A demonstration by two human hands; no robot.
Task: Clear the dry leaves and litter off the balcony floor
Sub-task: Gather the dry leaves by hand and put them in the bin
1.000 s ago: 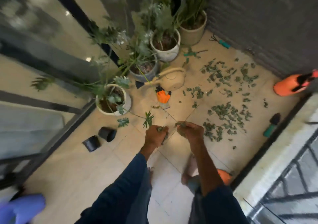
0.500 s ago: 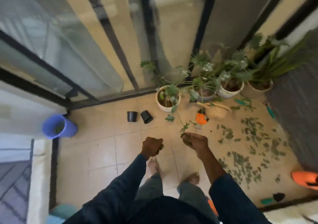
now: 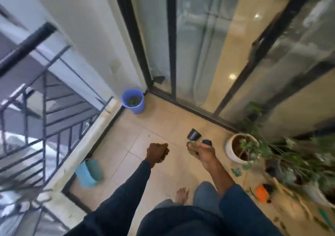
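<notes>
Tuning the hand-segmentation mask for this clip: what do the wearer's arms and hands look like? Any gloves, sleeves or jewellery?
Both hands are bare: no gloves on the left hand or the right hand, and no watch, ring or band shows, though the frame is somewhat blurred. Both arms are in dark navy long sleeves. The left sleeve reaches the wrist; the right sleeve ends near the elbow, leaving the forearm uncovered.

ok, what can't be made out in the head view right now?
Head view, one frame:
- left hand: the leaves it grips sit mostly inside the fist, so the amount is unclear.
- bucket: contents too small, only a green smudge.
- black pot: partly behind the right hand.
- orange item and plants: motion-blurred.
- floor litter: cut off by the lower right edge.
</notes>
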